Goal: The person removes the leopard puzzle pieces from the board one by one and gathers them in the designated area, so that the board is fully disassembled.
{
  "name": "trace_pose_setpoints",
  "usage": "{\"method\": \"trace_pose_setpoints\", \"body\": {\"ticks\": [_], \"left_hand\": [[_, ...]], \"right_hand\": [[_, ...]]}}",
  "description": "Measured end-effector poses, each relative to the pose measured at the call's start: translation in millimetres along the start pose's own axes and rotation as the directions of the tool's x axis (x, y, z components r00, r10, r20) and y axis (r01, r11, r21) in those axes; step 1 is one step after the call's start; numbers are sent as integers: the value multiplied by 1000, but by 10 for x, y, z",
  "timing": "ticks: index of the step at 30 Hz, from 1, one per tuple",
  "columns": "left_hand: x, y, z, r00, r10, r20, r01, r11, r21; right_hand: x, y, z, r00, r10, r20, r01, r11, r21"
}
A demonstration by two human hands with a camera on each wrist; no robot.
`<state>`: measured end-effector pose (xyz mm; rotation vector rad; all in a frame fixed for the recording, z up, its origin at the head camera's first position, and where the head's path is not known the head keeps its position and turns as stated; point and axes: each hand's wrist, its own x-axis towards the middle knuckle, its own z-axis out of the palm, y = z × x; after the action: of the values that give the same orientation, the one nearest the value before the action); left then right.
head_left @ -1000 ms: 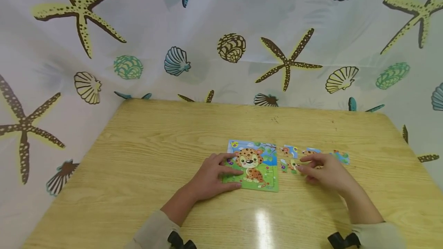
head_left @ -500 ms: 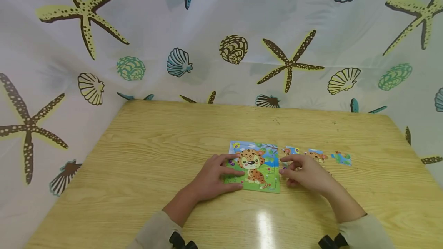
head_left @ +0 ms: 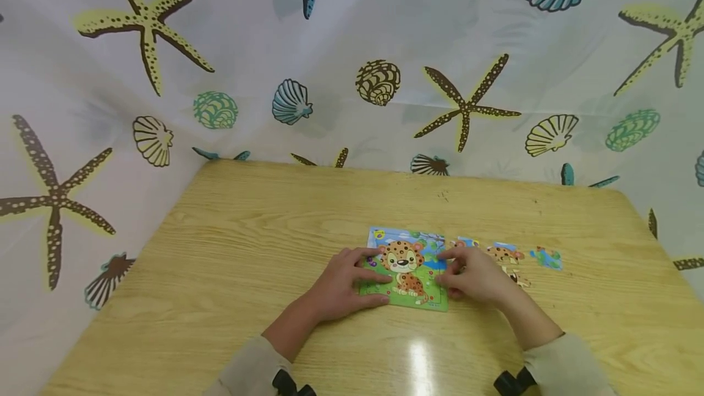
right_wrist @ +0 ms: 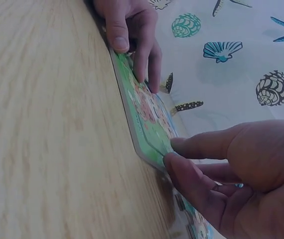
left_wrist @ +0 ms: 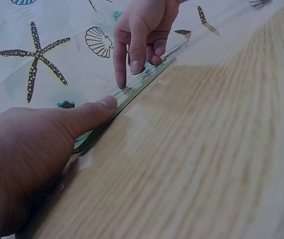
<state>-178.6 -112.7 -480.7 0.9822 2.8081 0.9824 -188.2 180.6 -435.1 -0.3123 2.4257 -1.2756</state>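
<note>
A jigsaw puzzle board (head_left: 409,297) with a cartoon leopard on green grass and blue sky lies flat on the table. My left hand (head_left: 349,283) rests on its left side, fingers spread over the picture and thumb along the near edge. At the right edge is my right hand (head_left: 475,277), its index finger and thumb extended onto the border. The right wrist view has both right fingertips (right_wrist: 179,145) close together over the board's corner, with no loose piece visible between them. The other right-hand fingers are bent under the palm.
Several loose puzzle pieces lie right of the board, among them a leopard-head piece (head_left: 505,254) and a blue-green piece (head_left: 547,258). My right hand partly covers some. The wooden table (head_left: 247,219) ends at a seashell-print cloth (head_left: 330,35) behind and at both sides.
My right hand has moved left from over the loose pieces to the board's right edge, uncovering pieces behind it. The left hand stays on the board.
</note>
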Motion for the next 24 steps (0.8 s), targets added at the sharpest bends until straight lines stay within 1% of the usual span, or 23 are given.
{"method": "trace_pose_setpoints", "body": {"ticks": [6, 9, 16, 21, 24], "left_hand": [[5, 20, 1, 1000, 0, -4, 0, 1000, 3], [11, 28, -2, 1000, 1, -8, -1, 1000, 7], [18, 38, -6, 1000, -7, -5, 7, 1000, 4], [7, 36, -7, 1000, -12, -1, 12, 1000, 1], [0, 21, -3, 1000, -12, 0, 12, 1000, -1]], "right_hand": [[1, -76, 63, 999, 23, -37, -25, 998, -61], [4, -104, 73, 997, 48, -52, -52, 996, -73], [-2, -129, 88, 990, 120, -69, -120, 993, 11], [7, -148, 128, 987, 127, -103, -127, 992, 8], [14, -171, 149, 982, 151, -116, -148, 989, 30]]}}
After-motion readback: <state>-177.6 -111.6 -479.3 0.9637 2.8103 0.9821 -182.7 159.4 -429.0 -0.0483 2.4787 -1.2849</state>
